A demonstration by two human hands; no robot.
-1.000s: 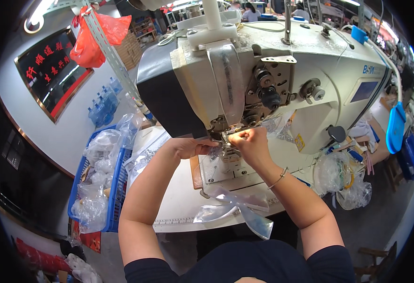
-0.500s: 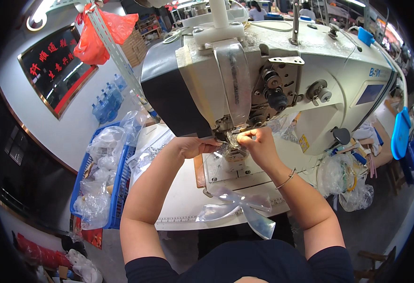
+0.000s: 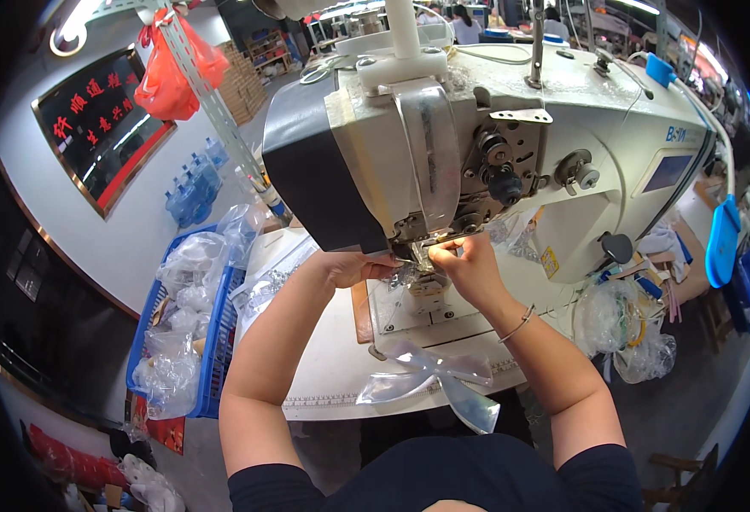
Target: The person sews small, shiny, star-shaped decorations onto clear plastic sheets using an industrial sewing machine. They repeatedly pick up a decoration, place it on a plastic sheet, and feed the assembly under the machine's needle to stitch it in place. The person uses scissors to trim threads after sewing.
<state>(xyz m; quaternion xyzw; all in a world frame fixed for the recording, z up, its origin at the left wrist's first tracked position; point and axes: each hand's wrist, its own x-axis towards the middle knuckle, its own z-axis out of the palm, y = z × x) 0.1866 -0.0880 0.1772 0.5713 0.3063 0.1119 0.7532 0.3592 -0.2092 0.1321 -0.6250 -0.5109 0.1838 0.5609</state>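
Observation:
Both hands work under the head of a large white sewing machine [image 3: 511,94], close to its needle area. My left hand [image 3: 359,268] is closed, its fingers pinching the left edge of a small, clear, shiny piece [image 3: 407,275] whose kind I cannot make out. On the other side, my right hand [image 3: 469,263] is curled with thumb and forefinger pressed together at the same piece. The machine's parts and my fingers hide much of it. Nearer to me, strips of clear, glossy plastic [image 3: 430,375] lie crossed on the white table's front edge.
To the left stands a blue basket [image 3: 221,341] filled with clear plastic pieces. More clear plastic bundles [image 3: 618,320] hang at the table's right side. A blue-ended hanging lamp [image 3: 723,243] is at far right. A red bag [image 3: 178,81] hangs from a metal post.
The view has shifted slightly, so the machine head sits a little further right. My hands stay almost in the same place, still pinching at the needle area.

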